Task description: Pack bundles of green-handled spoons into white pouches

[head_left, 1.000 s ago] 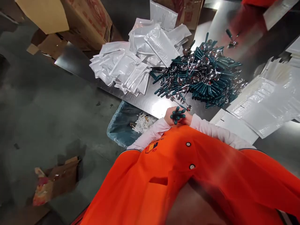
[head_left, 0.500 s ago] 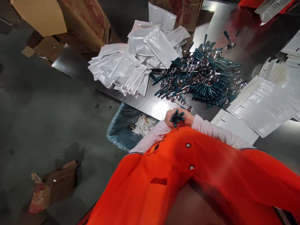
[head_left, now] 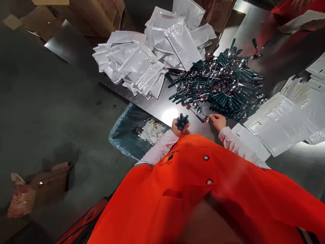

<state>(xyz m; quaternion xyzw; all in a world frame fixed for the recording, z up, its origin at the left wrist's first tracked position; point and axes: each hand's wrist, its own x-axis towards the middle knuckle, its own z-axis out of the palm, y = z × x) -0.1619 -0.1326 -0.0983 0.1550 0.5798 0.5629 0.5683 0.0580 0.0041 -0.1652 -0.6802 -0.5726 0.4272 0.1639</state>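
Note:
My left hand (head_left: 179, 128) is wrapped round a bundle of dark green-handled spoons (head_left: 181, 121), held upright at the table's near edge with the rounded handle ends facing me. To its right, my right hand (head_left: 218, 121) has its thumb and fingers drawn together in a pinch; what lies between them, if anything, is too small to make out. Its fingertips are close beside the bowl of a loose spoon (head_left: 206, 119) on the steel table (head_left: 170, 113). Just beyond the hands spreads a big heap of the same spoons (head_left: 225, 84), metal bowls and green handles mixed.
White padded mailers (head_left: 138, 64) are piled back left, and flat white mailers (head_left: 276, 118) lie fanned at right. A lined bin (head_left: 119, 135) with paper scraps stands below the table's left edge. Cardboard boxes (head_left: 93, 17) stand back left. Another person's red sleeve (head_left: 291, 8) shows at top right.
My hands were together around the spoon bundle. Now the right hand has come away to the right, near the loose spoon, while the left keeps the bundle and has shifted slightly left.

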